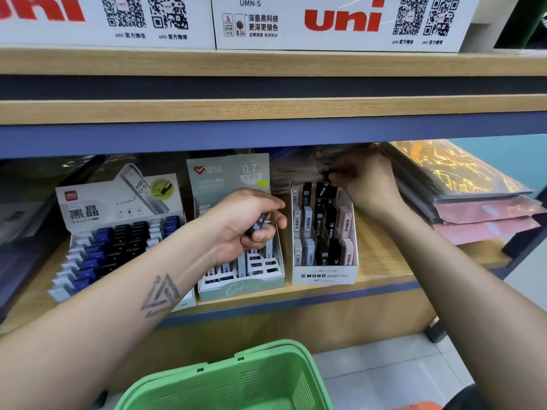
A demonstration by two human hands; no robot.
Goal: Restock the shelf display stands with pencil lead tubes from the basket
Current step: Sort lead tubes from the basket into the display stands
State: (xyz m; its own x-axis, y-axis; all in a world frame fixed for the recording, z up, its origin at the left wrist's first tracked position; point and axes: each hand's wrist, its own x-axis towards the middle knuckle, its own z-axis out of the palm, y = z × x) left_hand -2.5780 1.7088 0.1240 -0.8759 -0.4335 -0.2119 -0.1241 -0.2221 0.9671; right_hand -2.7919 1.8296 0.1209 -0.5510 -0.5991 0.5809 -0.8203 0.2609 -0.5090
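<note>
My left hand [247,221] grips a dark pencil lead tube [259,223] above the mint-green display stand [241,288]. My right hand [365,184] reaches under the shelf to the back of the white MONO graph stand [324,275] and pinches a black lead tube [325,184] at its rear row. That stand holds white, black and pink tubes in rows. A third stand [118,208] at the left carries blue, black and white tubes. The green basket [231,380] sits low in front of me; what lies inside it is hidden.
A wooden shelf board [266,110] with a blue edge hangs low over the stands. White uni boxes [340,22] stand on the shelf above. Stacked pink and marbled folders [473,208] lie to the right of the MONO stand. Tiled floor [399,374] shows below right.
</note>
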